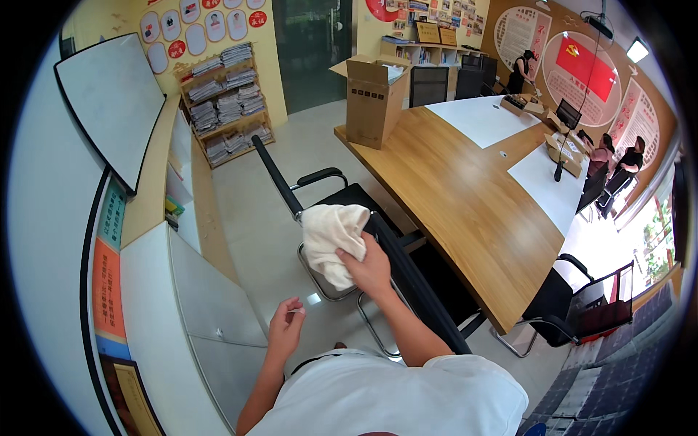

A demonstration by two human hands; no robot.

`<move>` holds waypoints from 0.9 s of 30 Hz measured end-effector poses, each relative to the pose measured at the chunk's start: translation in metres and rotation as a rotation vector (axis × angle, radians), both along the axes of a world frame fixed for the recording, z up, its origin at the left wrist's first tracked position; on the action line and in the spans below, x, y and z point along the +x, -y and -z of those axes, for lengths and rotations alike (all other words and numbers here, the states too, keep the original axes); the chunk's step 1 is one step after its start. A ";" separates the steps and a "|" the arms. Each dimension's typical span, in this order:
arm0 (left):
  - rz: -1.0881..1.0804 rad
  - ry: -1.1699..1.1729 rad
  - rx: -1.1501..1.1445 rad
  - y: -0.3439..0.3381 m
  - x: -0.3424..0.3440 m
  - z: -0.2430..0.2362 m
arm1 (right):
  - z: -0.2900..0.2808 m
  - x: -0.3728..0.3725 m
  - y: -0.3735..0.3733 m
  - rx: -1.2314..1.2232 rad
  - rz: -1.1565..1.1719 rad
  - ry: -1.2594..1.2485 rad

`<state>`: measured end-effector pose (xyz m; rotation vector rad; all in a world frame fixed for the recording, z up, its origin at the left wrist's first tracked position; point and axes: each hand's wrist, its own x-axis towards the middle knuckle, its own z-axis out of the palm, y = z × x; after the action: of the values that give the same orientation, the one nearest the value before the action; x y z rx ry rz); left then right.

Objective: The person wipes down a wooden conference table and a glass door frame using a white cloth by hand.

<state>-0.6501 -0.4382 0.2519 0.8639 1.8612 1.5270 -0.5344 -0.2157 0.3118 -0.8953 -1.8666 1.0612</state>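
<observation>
A crumpled cream cloth [331, 236] is bunched up in my right hand [369, 267], whose thumb and fingers close on its right side. The cloth hangs in front of a black office chair [349, 195] with chrome legs and black armrests. Lower and to the left, my left hand [285, 328] is held apart from the cloth, over the floor. Its fingers are curled in toward the thumb, and a small pale bit shows at the fingertips, too small to name.
To the right stands a large wooden table [451, 203] with an open cardboard box [369, 102] at its far left corner. A white cabinet [196, 291] lines the left. A newspaper rack [227, 102] stands behind. Several people are around the table's far end.
</observation>
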 end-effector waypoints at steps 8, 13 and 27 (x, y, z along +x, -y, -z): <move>-0.042 0.081 0.070 -0.059 -0.079 0.008 | -0.002 -0.075 -0.021 -0.003 -0.025 0.161; -0.029 0.055 0.069 -0.099 -0.148 0.002 | 0.009 -0.102 -0.042 -0.113 0.006 0.126; 0.059 -1.112 0.051 -0.349 -0.442 -0.045 | -0.034 -0.257 -0.090 -0.055 0.179 0.388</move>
<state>-1.0920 -0.0892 0.2966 2.0466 2.4463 1.0984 -0.7910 -0.1256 0.3461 -1.3506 -2.0269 0.8773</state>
